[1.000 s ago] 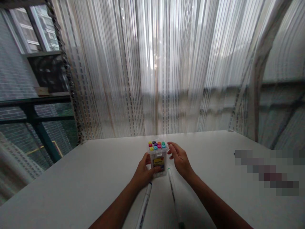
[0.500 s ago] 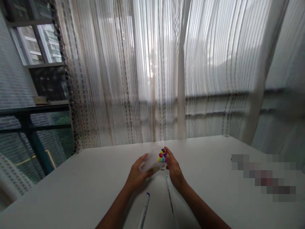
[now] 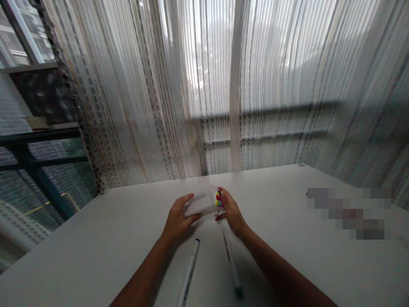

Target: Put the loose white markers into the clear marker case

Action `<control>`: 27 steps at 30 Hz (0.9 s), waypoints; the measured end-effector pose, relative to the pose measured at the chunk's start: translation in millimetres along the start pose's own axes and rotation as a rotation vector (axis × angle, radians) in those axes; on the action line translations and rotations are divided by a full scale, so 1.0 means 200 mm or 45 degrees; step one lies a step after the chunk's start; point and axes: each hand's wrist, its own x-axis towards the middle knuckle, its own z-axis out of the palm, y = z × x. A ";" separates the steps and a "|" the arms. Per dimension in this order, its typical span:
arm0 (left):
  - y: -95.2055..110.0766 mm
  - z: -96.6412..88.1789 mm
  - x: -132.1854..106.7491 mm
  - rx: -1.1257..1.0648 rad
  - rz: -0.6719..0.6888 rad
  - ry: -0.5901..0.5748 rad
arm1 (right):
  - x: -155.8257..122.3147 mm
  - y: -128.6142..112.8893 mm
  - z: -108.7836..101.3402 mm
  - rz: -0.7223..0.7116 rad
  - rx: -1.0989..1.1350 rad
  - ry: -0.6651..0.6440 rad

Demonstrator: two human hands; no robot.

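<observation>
Between my hands is a clear plastic pack of markers (image 3: pixel 202 203), with white barrels and coloured ends in yellow, red, black and blue facing right. My left hand (image 3: pixel 178 215) grips its left end, thumb below and fingers above. At the coloured end, my right hand (image 3: pixel 232 212) holds the pack, its fingers partly covering the ends. Two loose white markers lie on the table below the pack: a blue-tipped marker (image 3: pixel 190 270) nearer my left forearm, and a green-ended marker (image 3: pixel 231 260) beside my right forearm.
The white table (image 3: pixel 121 226) spreads out under my arms. A pixelated, blurred-out patch (image 3: pixel 348 213) covers something on its right side. Sheer striped curtains (image 3: pixel 217 85) hang behind the far edge, and a dark railing (image 3: pixel 38 170) stands at the left.
The pack has turned so its coloured ends face more to the right and its side shows more. My view has tilted and shifted, revealing more of the green-ended marker.
</observation>
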 end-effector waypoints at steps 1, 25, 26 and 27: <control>-0.01 0.00 0.00 0.015 0.005 0.002 | 0.00 0.00 0.00 0.018 0.015 0.003; 0.06 0.01 0.00 -0.076 0.053 0.169 | 0.00 -0.10 -0.03 0.519 0.460 0.084; 0.05 0.02 0.00 -0.141 -0.002 0.164 | 0.00 -0.10 -0.04 0.538 0.495 0.069; 0.04 0.02 0.00 -0.200 -0.055 0.160 | 0.00 -0.09 -0.04 0.558 0.526 0.052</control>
